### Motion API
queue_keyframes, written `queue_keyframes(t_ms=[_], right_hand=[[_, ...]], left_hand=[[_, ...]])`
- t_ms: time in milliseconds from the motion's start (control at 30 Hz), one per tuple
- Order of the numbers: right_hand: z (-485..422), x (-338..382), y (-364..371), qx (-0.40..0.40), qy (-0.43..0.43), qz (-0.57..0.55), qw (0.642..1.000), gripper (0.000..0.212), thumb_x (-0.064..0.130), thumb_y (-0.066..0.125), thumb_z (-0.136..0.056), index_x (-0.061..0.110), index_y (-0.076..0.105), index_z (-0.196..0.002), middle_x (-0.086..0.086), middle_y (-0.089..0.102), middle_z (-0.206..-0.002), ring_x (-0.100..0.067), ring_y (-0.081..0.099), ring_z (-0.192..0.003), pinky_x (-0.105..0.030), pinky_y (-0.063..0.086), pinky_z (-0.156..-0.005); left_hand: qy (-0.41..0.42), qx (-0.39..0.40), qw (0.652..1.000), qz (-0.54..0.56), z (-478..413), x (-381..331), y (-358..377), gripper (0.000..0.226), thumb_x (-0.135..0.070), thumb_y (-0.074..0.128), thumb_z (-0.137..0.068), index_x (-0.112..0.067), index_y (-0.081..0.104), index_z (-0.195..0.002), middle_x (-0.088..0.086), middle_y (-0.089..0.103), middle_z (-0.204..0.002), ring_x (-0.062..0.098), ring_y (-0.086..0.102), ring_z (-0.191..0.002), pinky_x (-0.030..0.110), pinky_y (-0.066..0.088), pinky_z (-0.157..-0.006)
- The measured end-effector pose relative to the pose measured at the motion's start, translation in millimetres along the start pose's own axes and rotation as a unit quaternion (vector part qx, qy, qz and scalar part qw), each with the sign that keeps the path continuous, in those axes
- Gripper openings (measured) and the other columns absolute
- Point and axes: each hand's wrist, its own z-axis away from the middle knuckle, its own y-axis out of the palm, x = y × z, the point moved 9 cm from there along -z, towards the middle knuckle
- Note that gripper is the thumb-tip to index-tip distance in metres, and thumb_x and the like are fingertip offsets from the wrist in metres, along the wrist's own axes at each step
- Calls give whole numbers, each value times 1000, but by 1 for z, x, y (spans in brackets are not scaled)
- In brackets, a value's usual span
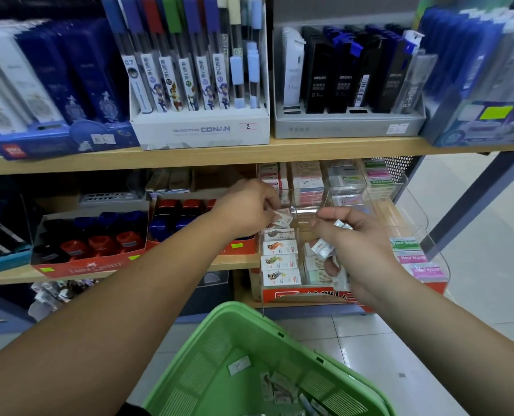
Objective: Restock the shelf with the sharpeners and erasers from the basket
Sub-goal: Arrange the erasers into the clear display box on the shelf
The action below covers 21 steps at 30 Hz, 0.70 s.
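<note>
A green plastic basket (pixel 213 340) sits low in front of me with several small wrapped erasers (pixel 279 388) lying in its bottom. My left hand (pixel 243 208) is shut on one white fish-print eraser (pixel 282 219), held over the left column of a clear acrylic eraser display (pixel 411 211) on the middle shelf. That column holds a row of matching fish-print erasers (pixel 279 261). My right hand (pixel 360 244) hovers over the middle column, shut on a few small wrapped erasers (pixel 321 247).
Pink and green "Hard Eraser" packs (pixel 411 258) fill the display's right column. Red and blue sharpeners sit in a red Faber-Castell box (pixel 84 265) to the left. The upper wooden shelf (pixel 189 157) carries pencil-lead boxes. White tiled floor (pixel 474 295) lies to the right.
</note>
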Motion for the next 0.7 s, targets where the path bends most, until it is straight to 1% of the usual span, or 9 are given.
queue_keyframes(t_ms=[167, 233, 300, 367, 400, 467, 533, 600, 700], right_hand=[[-1, -1, -4, -3, 3, -5, 1000, 17, 11, 84, -86, 19, 76, -99, -14, 75, -112, -33, 57, -69, -26, 36, -40], [0, -1, -4, -5, 6, -8, 1000, 18, 10, 83, -86, 17, 75, -100, -14, 74, -115, -32, 59, -70, -26, 36, -40], [1, -1, -2, -2, 9, -15, 1000, 17, 10, 83, -87, 16, 75, -101, -16, 73, -117, -31, 61, -72, -26, 36, -40], [2, -1, 2, 6, 8, -17, 1000, 13, 12, 81, -90, 15, 75, -101, -17, 73, -116, -30, 61, -73, -26, 35, -40], [3, 0, 4, 10, 6, -16, 1000, 10, 12, 79, -91, 15, 75, -100, -17, 73, -114, -30, 61, -73, -25, 35, -40], [4, 3, 10, 24, -2, -13, 1000, 4, 15, 74, -96, 15, 74, -100, -15, 75, -107, -25, 61, -67, -25, 36, -40], [5, 5, 13, 33, -4, -13, 999, 5, 20, 70, -100, 15, 72, -102, -11, 75, -92, -22, 59, -61, -26, 36, -40], [5, 8, 13, 34, -9, -21, 999, 13, 26, 67, -103, 13, 69, -105, -11, 70, -82, -26, 57, -61, -27, 37, -40], [5, 10, 11, 24, -19, -19, 999, 27, 36, 62, -105, 9, 65, -102, -11, 66, -73, -27, 56, -58, -29, 40, -41]], left_hand=[[43, 90, 985, -144, -9, -9, 22, 22, -28, 60, -101, -28, 76, -116, -10, 66, -120, 16, 60, -105, 40, 57, -91], [58, 105, 981, -151, -5, -8, 25, 19, -27, 56, -103, -29, 75, -106, -8, 63, -114, 18, 58, -102, 39, 55, -88], [75, 51, 988, -126, -2, -9, 11, 17, -26, 57, -102, -28, 74, -100, -7, 64, -109, 18, 61, -98, 39, 56, -85], [88, -28, 995, -45, 9, -18, -10, 13, -25, 63, -100, -24, 75, -103, -8, 68, -104, 12, 64, -93, 36, 58, -81], [82, -15, 996, 44, 18, -24, -11, 10, -27, 67, -99, -23, 75, -103, -8, 70, -99, 8, 66, -89, 34, 58, -78], [38, 111, 968, 222, 38, -37, 12, 18, -35, 74, -95, -19, 71, -104, -1, 76, -91, 11, 71, -78, 31, 58, -67], [14, 187, 943, 276, 53, -47, 32, 30, -37, 76, -92, -14, 65, -108, 2, 78, -87, 17, 75, -75, 30, 54, -61], [7, 178, 931, 318, 55, -48, 37, 30, -31, 77, -92, -11, 65, -110, 6, 79, -86, 19, 76, -78, 29, 51, -58], [-8, 148, 919, 366, 52, -45, 35, 20, -17, 76, -93, -7, 70, -110, 12, 79, -87, 20, 75, -75, 26, 54, -57]])
